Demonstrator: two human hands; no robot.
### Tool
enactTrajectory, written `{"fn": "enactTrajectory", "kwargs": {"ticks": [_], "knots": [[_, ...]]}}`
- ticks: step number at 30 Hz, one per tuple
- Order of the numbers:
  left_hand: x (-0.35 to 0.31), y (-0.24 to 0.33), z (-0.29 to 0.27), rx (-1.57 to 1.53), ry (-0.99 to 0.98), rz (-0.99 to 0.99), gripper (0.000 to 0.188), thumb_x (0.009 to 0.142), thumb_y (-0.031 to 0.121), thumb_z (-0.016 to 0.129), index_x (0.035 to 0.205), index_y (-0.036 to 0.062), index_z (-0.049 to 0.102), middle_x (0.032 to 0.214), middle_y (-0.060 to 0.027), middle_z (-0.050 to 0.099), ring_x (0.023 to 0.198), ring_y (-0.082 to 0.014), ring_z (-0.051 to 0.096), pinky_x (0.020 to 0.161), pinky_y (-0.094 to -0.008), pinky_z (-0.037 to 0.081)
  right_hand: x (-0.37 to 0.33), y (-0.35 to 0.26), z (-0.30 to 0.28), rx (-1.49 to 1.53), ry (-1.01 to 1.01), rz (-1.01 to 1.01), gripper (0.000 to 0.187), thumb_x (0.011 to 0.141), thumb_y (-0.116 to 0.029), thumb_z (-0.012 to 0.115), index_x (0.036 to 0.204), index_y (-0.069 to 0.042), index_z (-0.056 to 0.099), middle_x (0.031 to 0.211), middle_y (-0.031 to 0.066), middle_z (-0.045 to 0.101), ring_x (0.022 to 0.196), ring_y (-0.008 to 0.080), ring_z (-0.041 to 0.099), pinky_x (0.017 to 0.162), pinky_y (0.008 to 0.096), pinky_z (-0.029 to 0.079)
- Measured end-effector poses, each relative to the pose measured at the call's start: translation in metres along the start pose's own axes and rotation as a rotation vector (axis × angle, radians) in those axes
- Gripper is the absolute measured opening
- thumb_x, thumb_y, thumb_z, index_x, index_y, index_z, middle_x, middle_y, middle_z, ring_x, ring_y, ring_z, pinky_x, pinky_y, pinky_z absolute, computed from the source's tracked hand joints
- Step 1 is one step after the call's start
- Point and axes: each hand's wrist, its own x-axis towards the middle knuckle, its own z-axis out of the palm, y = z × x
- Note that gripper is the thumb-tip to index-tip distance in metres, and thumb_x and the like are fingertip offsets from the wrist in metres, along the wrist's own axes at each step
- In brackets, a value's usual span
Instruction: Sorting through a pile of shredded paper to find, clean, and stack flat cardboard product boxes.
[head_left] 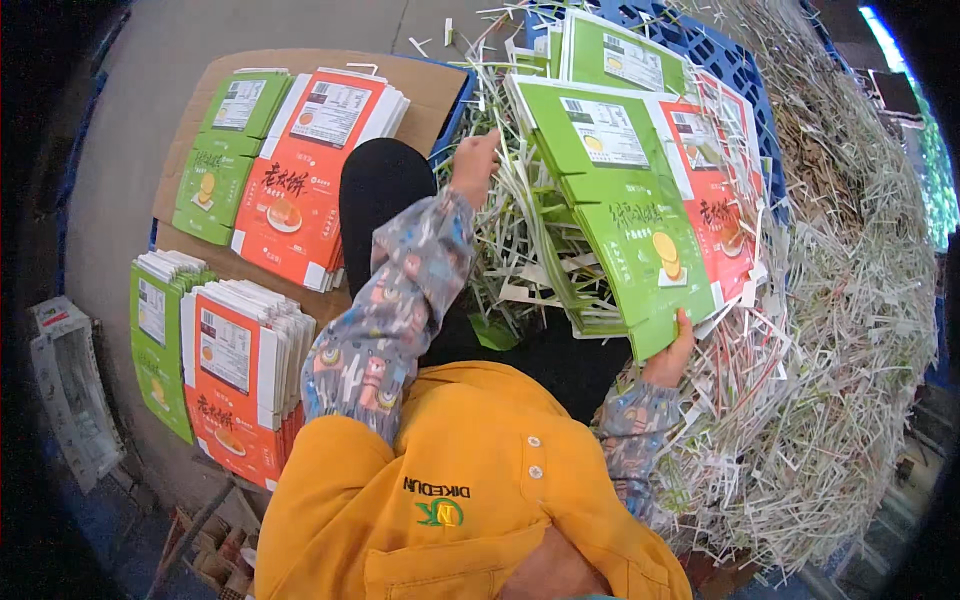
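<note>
Between the left hand (pixel 474 168) and the stacks of red boxes (pixel 335 130), the black-clad knee (pixel 388 185) blocks the straight line; a way round passes beyond it, over bare cardboard (pixel 425 95). Loose paper strips (pixel 515 235) clutter the gap toward the green boxes (pixel 585 190), which slant across between both hands. Right of the right hand (pixel 675 355), a heap of shreds (pixel 810 400) crowds the side
</note>
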Motion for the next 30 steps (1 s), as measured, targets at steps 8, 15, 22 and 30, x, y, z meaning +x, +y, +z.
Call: {"fn": "enactTrajectory", "kwargs": {"ticks": [8,15,22,30], "knots": [[0.035,0.020,0.043,-0.390,-0.142,-0.238,0.034,0.081,0.027,0.055,0.102,-0.0001,0.052,0.095,-0.0109,0.060,0.079,-0.0210,0.060,0.065,-0.0343,0.051,-0.025,0.009,-0.022,0.037,0.014,0.041,0.037,0.083,-0.020,0.043,0.113,0.001,0.042,0.106,0.0121,0.053,0.093,0.0236,0.054,0.081,0.0347,0.044],[0.063,0.023,0.042,-0.121,-0.018,-0.090,0.028,0.077,0.017,0.058,0.092,-0.0052,0.055,0.086,-0.0117,0.060,0.072,-0.0228,0.060,0.061,-0.0327,0.049,-0.006,0.014,-0.026,-0.025,0.004,0.079,0.036,0.082,-0.017,0.050,0.112,0.001,0.044,0.106,0.0112,0.053,0.091,0.0229,0.055,0.080,0.0342,0.045],[0.051,0.055,0.044,0.992,-0.040,0.634,0.029,0.074,0.029,0.055,0.087,0.0030,0.060,0.079,-0.0159,0.061,0.073,-0.0271,0.059,0.067,-0.0342,0.044,-0.015,0.016,-0.028,-0.024,0.041,0.016,0.038,0.080,-0.012,0.053,0.113,0.002,0.043,0.109,0.0124,0.052,0.095,0.0248,0.053,0.082,0.0356,0.044],[0.102,0.050,0.036,0.416,-0.171,0.289,0.025,0.072,0.022,0.062,0.076,-0.0031,0.061,0.062,-0.0072,0.059,0.050,-0.0153,0.054,0.047,-0.0282,0.041,-0.013,0.026,-0.032,0.061,0.017,0.022,0.034,0.082,-0.015,0.051,0.110,0.002,0.046,0.103,0.0100,0.054,0.091,0.0213,0.055,0.079,0.0332,0.046]]}}
